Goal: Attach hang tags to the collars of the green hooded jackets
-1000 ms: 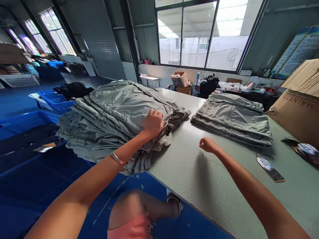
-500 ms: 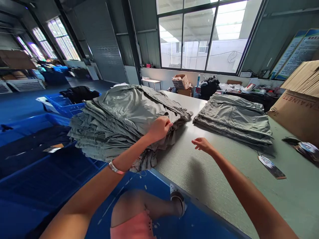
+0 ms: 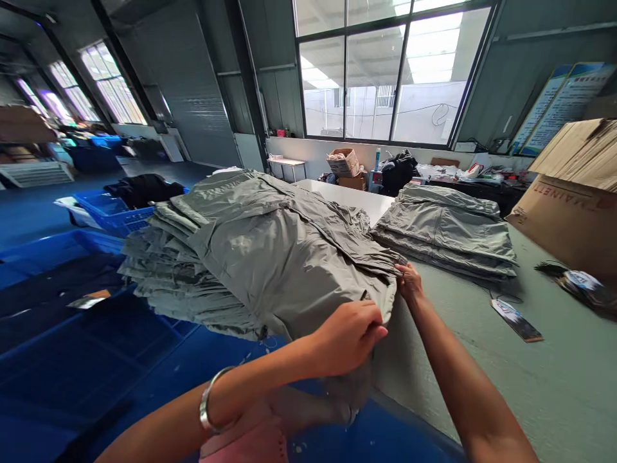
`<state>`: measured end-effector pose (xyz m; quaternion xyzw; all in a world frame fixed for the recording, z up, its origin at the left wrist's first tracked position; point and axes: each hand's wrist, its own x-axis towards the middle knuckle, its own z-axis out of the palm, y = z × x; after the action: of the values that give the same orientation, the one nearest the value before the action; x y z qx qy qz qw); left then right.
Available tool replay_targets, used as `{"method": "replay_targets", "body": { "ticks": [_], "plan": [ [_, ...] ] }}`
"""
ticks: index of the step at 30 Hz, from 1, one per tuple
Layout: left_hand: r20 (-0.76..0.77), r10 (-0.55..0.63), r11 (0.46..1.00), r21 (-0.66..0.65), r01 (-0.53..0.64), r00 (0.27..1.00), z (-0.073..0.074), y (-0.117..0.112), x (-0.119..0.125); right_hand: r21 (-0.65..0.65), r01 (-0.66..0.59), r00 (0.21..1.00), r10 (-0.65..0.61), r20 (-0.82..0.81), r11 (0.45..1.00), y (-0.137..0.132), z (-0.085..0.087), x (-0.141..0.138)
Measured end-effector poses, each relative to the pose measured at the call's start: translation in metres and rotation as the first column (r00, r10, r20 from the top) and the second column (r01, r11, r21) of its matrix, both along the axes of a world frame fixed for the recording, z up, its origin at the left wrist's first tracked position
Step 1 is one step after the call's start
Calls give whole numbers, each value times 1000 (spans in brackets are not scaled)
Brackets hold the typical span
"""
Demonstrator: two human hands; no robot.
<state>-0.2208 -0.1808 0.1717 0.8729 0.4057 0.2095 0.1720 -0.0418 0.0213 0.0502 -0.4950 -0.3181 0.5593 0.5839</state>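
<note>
My left hand (image 3: 351,335) is closed on the near edge of a grey-green garment (image 3: 294,257), its fingers pinched together. At the garment's right corner, my right hand (image 3: 409,280) grips the gathered edge. The cloth is spread between both hands and slopes down from a tall pile of similar garments (image 3: 193,283). Its exact kind is hard to tell in this spread. To the right on the table (image 3: 463,334) lies a neat stack of folded garments (image 3: 448,228), close beyond my right hand.
A printed hang tag (image 3: 517,319) lies on the table, with a bundle of tags (image 3: 578,283) farther right. A cardboard box (image 3: 569,212) stands at the right edge. Blue crates (image 3: 96,212) are on the left. A window and a cluttered bench (image 3: 457,170) lie beyond.
Both hands have taken hold of the top garment. My left hand has pulled its edge toward me and to the right; my right hand, empty before, now grips its corner.
</note>
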Motion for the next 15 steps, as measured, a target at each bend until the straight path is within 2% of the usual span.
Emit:
{"method": "replay_targets", "body": {
  "ticks": [4, 8, 12, 15],
  "plan": [
    [-38, -52, 996, -69, 49, 998, -22, -9, 46, -13, 99, 993, -98, 66, 995, -2, 8, 58],
    [-106, -172, 978, -138, 157, 979, -45, -22, 100, -9, 127, 986, -125, 113, 992, -20, 10, 111],
    [-134, -266, 954, -178, 240, 955, -81, -37, 150, 12, 76, 966, -77, 246, 997, -45, 3, 161],
    [-72, -386, 899, -254, 357, 920, -109, -53, 179, 21, 8, 914, -16, 405, 1000, -64, -7, 196]
  ]
}}
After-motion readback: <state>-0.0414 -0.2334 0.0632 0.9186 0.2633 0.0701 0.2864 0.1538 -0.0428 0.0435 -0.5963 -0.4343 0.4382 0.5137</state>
